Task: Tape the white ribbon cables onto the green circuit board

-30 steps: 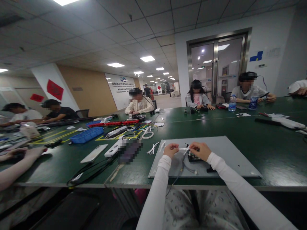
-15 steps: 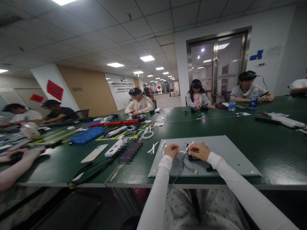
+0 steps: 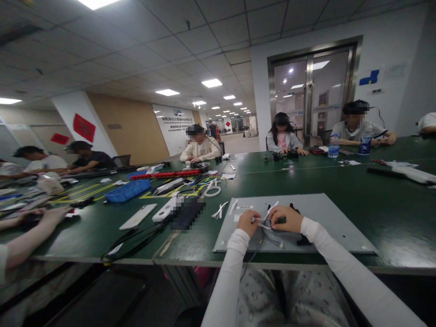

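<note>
Over a flat grey panel (image 3: 327, 213), my left hand (image 3: 248, 222) pinches a thin white strip (image 3: 264, 226). My right hand (image 3: 287, 219) is closed at the strip's other end, close to my left fingertips. Another piece of white strip sticks up beside the right fingers. Thin grey cables (image 3: 272, 240) hang below both hands and run across the panel towards its near edge. A black part (image 3: 304, 240) lies on the panel, mostly hidden under my right hand. Several loose white strips (image 3: 220, 210) rest just left of the panel.
Left of the panel lie a white phone (image 3: 138, 217), a white power bank (image 3: 165, 211), black cables and a blue tray (image 3: 127, 190). Bottles (image 3: 334, 146) stand at the far right. Several people sit around the green table (image 3: 190, 247); a co-worker's arm (image 3: 30, 236) reaches in at left.
My left hand has turned and lowered slightly, still pinching the strip. My right hand has shifted slightly, with a dark part now showing between its fingers. The view has moved a little.
</note>
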### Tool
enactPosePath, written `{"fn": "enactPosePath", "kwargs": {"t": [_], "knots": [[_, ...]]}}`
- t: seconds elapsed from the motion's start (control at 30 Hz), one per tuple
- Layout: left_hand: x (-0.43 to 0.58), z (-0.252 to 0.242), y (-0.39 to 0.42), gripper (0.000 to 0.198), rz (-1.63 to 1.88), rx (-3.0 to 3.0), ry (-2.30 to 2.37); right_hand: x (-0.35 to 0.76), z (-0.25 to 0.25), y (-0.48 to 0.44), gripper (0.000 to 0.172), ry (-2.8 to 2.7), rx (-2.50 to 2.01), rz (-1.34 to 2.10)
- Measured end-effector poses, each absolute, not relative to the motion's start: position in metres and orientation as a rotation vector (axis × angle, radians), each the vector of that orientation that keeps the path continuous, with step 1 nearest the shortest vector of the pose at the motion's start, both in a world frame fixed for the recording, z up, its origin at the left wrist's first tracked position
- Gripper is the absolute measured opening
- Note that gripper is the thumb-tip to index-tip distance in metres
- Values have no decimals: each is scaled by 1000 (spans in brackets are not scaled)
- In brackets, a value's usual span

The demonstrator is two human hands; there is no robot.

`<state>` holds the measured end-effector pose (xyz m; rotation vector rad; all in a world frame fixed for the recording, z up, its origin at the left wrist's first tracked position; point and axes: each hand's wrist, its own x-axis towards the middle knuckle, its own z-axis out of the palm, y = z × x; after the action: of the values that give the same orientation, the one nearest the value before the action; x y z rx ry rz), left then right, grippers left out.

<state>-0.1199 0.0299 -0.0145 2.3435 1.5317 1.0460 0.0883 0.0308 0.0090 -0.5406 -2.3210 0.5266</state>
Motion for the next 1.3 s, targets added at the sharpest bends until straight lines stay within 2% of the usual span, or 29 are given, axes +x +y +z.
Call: {"fn": "enactPosePath", "kwargs": {"t": [1.3], "knots": [[-117,-16,28,23,994,2388,1523,86,-8,40,9,-2519,-570,348]]}}
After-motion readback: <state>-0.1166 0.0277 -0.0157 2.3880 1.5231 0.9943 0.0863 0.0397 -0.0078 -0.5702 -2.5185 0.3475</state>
